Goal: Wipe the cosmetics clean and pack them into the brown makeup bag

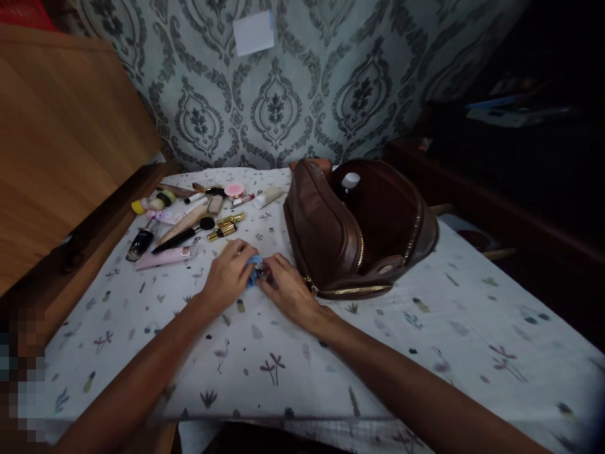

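My left hand and my right hand meet over the table in front of the bag, fingers bent and closed. Between them is a small crumpled-looking blue item, with something clear or shiny beside it. The fingers hide most of it, so its kind does not show. Just right of my right hand stands a brown leather bag, unzipped and gaping, a white-capped bottle inside. Left of my left hand lie two gold lipstick tubes, a pink squeeze tube and a black-handled makeup brush.
Further back on the patterned tablecloth are a round pink compact, a cream tube, a dark bottle and several other cosmetics. A wooden panel borders the left side. Patterned wallpaper covers the wall behind.
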{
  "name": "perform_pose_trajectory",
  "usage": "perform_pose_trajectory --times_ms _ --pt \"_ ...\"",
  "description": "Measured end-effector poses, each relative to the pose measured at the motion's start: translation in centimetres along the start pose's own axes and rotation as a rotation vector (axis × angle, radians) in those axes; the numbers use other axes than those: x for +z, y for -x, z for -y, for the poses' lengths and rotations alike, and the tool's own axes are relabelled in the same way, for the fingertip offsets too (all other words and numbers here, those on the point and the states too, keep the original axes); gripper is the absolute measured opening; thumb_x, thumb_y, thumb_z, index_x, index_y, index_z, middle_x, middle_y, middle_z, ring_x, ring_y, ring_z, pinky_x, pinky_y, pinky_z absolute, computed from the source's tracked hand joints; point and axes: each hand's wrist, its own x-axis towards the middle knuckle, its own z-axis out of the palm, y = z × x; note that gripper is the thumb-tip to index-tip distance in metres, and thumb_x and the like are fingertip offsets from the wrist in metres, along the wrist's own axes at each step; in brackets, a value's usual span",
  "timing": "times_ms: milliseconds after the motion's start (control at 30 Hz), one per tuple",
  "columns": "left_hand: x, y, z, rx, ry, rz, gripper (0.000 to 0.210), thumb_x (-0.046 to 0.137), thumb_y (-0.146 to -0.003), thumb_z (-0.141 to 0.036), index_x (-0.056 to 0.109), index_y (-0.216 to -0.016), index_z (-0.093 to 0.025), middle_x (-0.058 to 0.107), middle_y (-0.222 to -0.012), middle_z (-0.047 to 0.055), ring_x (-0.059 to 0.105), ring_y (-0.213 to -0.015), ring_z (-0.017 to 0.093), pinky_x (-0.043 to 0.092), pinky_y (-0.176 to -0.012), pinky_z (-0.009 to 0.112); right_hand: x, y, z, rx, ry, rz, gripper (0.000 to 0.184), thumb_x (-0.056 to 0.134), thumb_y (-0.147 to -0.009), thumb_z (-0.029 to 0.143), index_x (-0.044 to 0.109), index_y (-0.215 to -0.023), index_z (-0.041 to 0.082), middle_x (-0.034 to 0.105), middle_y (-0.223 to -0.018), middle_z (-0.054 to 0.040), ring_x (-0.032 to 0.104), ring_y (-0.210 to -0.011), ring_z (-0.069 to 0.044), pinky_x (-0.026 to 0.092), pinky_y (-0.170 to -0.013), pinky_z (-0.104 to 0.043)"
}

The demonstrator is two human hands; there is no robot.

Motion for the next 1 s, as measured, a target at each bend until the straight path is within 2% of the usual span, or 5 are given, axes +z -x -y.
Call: perform_pose_trajectory --times_ms 233,467,700,867,1000 --pt "1.0 1.0 0.9 0.037 -0.062 0.079 0.022 0.046 -0.098 -0.025 0.067 -0.098 -0.021 0.062 -0.105 0.007 0.054 -0.102 0.024 0.049 -0.088 0.037 0.4 -0.5 0.0 -0.010 0.121 0.019 0.008 0.063 -0.089 0.013 0.058 -0.087 0.019 0.056 -0.095 -0.0063 0.057 -0.091 -0.021 0.051 -0.084 -0.035" --pt "0.3 0.2 3.7 -0.119 -0.103 0.025 0.025 0.047 -0.097 -0.028 0.070 -0.100 -0.022 0.061 -0.106 0.008 0.056 -0.106 0.025 0.050 -0.089 0.037 0.3 -0.4 -0.1 -0.019 0.085 0.007 0.009 0.061 -0.088 0.012 0.058 -0.087 0.020 0.056 -0.095 -0.0058 0.056 -0.086 -0.020 0.050 -0.080 -0.035" --pt "-1.0 -0.3 5.9 -0.318 -0.281 0.052 0.034 0.044 -0.092 -0.017 0.063 -0.121 -0.022 0.063 -0.112 0.009 0.061 -0.102 0.026 0.050 -0.079 0.035 0.3 -0.1 0.0 -0.012 0.053 0.001 0.010 0.058 -0.088 0.010 0.058 -0.090 0.020 0.056 -0.096 -0.0061 0.055 -0.085 -0.019 0.049 -0.078 -0.034" --pt "-2.2 -0.1 5.7 -0.277 -0.338 0.188 0.027 0.043 -0.093 -0.018 0.068 -0.104 -0.020 0.061 -0.110 0.010 0.062 -0.099 0.026 0.050 -0.079 0.036 0.2 -0.1 0.0 -0.004 0.055 -0.003 0.009 0.056 -0.088 0.011 0.059 -0.091 0.020 0.056 -0.094 -0.0061 0.055 -0.084 -0.020 0.049 -0.077 -0.034" --pt "-3.4 0.5 6.1 -0.174 -0.242 0.270 0.034 0.044 -0.097 -0.043 0.066 -0.104 -0.018 0.058 -0.113 0.010 0.061 -0.103 0.027 0.051 -0.089 0.040 0.2 -0.2 0.3 0.031 0.056 0.018 0.010 0.056 -0.088 0.010 0.059 -0.092 0.018 0.056 -0.096 -0.0071 0.057 -0.085 -0.020 0.049 -0.080 -0.034"
